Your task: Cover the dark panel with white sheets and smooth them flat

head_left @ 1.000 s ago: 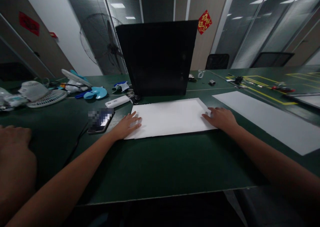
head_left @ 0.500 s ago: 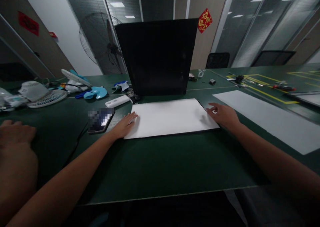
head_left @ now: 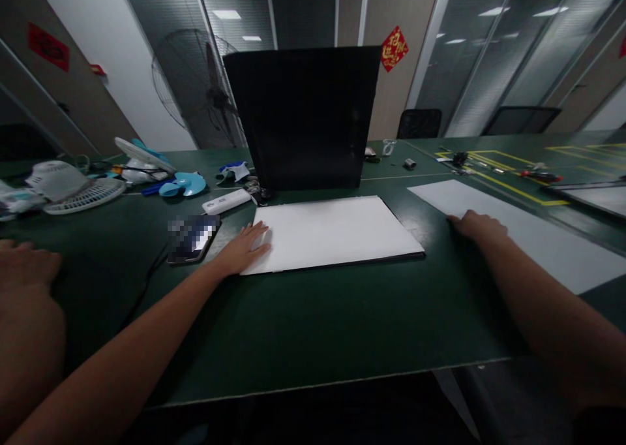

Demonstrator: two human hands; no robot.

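Observation:
My left hand (head_left: 243,248) lies with fingers spread on the left end of a flat white panel (head_left: 332,233) with a dark front edge. To the right, my right hand (head_left: 479,226) is at the near edge of a separate long white sheet (head_left: 525,236). Its thumb touches that edge and the fingers curl over the sheet; the fingertips are hidden. Both the panel and the sheet lie flat on the dark green table (head_left: 317,327). Behind the panel stands a large upright black panel (head_left: 303,119), leaning slightly.
Left of my left hand lie a phone (head_left: 194,239) and a white stick-shaped device (head_left: 226,201). Fan parts (head_left: 85,190) and a light blue fan blade (head_left: 183,184) are farther left. Another person's hand (head_left: 27,262) rests at the left edge. A red-handled tool (head_left: 540,175) lies back right.
My right hand has moved right, from the white panel's right edge to the long white sheet. My left hand stays on the panel, its thumb spread more. The view has shifted slightly right.

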